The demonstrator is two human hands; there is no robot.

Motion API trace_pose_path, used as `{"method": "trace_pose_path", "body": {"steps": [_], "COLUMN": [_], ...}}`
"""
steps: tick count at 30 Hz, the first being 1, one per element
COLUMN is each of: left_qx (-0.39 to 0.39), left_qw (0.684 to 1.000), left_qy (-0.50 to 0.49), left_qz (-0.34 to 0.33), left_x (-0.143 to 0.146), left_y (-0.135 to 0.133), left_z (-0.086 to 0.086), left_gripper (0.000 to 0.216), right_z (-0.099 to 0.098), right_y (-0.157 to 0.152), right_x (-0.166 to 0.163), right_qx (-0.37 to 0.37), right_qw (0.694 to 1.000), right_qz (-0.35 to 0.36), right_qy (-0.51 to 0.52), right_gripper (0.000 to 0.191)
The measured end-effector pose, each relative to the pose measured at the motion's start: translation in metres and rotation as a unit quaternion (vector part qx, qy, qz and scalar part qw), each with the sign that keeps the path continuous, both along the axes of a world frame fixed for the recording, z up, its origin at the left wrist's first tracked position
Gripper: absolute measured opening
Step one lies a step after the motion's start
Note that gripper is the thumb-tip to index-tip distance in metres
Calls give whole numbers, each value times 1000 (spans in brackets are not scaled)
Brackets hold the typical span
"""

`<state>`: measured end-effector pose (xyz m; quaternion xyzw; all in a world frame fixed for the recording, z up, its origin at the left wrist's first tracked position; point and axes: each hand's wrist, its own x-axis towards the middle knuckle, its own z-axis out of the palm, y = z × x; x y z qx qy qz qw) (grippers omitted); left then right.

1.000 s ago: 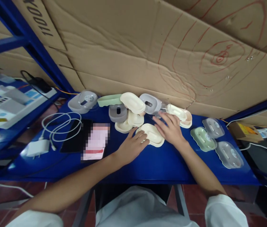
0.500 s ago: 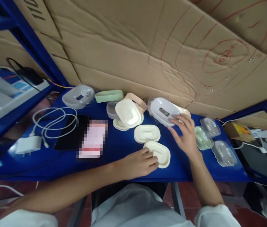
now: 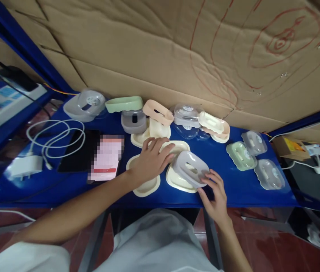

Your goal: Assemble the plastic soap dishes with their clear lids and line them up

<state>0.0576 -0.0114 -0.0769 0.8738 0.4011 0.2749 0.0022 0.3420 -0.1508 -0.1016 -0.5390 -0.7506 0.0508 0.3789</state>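
Currently, three lidded dishes stand at two o'clock from the right hand, apparently assembled; cream trays and a grey tray are uncovered on the counter. The right hand pinches the grey tray, which lies at its ten o'clock, overlapping a cream tray. The left hand arches over other cream trays; whether it grips cannot be determined.

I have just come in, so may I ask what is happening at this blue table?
A person's right hand holds a grey slotted dish by one end, over a cream tray. The left hand is over other cream trays; contact there is unclear. A green dish and a peach dish are at the back, near the cardboard.
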Motion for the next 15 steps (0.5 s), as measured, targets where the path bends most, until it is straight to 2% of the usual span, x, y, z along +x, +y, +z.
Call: {"method": "trace_pose_path", "body": {"steps": [1, 3, 5, 7, 12, 15], "left_qx": [-3, -7, -13, -18, -2, 2], "left_qw": [1000, 994, 977, 959, 937, 938], "left_qy": [-18, -22, 16, 60, 137, 139], "left_qz": [-22, -109, -210, -276, -322, -317], "left_x": [-2, -6, -8, -6, 2, 4], "left_y": [0, -2, -5, -10, -22, -25], "left_z": [1, 6, 11, 14, 7, 1], "left_gripper": [33, 31, 32, 37, 33, 32], "right_z": [0, 0, -2, -3, -5, 2], "right_y": [-1, -2, -2, -3, -6, -3], "right_x": [-1, -4, -7, -9, -13, -8], "right_qx": [-7, -32, -58, -71, -51, -60], "right_qw": [1000, 999, 996, 993, 987, 976], "right_qz": [9, 31, 50, 57, 56, 100], "right_qy": [-3, -17, -42, -72, -144, -187], "right_gripper": [38, 41, 47, 53, 52, 49]}}
